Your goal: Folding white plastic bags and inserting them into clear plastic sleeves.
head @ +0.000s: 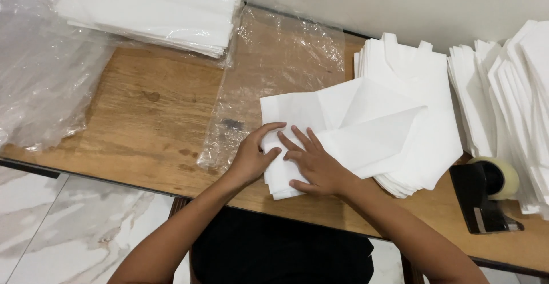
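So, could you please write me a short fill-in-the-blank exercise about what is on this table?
1. Both the left hand and the right hand press on a folded ____ fabric bag.
2. The black tape dispenser stands at the table's ____ end.
3. The clear plastic bag lies flat on the ____ table.
4. The far stack of folded bags lies to the ____ of the hands.

Missing words: white; right; wooden; left

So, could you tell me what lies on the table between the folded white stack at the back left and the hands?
In the head view, a clear plastic bag lies flat on the wooden table between that stack and the left hand.
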